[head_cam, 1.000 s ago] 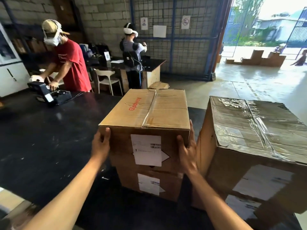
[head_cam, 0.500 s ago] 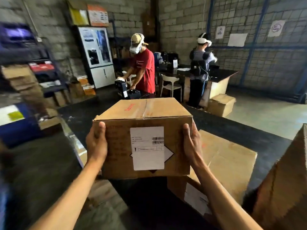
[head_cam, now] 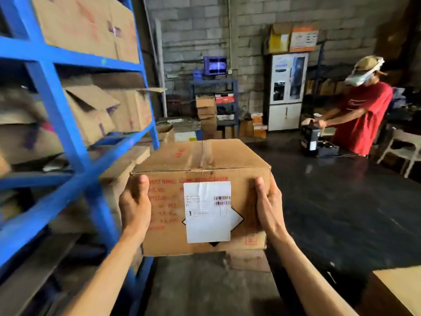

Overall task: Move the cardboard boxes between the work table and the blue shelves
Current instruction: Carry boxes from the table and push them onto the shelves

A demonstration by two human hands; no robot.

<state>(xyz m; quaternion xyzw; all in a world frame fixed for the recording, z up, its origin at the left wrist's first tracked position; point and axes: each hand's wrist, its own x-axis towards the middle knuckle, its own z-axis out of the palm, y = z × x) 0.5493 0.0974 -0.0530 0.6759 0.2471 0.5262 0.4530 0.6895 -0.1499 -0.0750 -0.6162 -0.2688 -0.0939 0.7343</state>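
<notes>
I carry a taped cardboard box (head_cam: 205,169) with a white barcode label in the air in front of my chest. My left hand (head_cam: 134,202) grips its left side, thumb on the near face. My right hand (head_cam: 267,205) grips its right side the same way. The blue shelves (head_cam: 52,106) rise at the left, their levels holding several cardboard boxes (head_cam: 91,110). The black work table (head_cam: 341,201) stretches to the right, and the corner of another cardboard box (head_cam: 396,290) sits on it at the bottom right.
A person in a red shirt (head_cam: 362,117) works at a black device (head_cam: 311,139) on the table's far side. A small box (head_cam: 248,258) lies on the floor under the carried box. A white cabinet (head_cam: 286,92), stacked cartons (head_cam: 206,110) and a white chair (head_cam: 403,151) stand further off.
I have turned left with the box in both hands, away from the table. The blue shelves have come into view at the left; the other table boxes have slid out to the right.
</notes>
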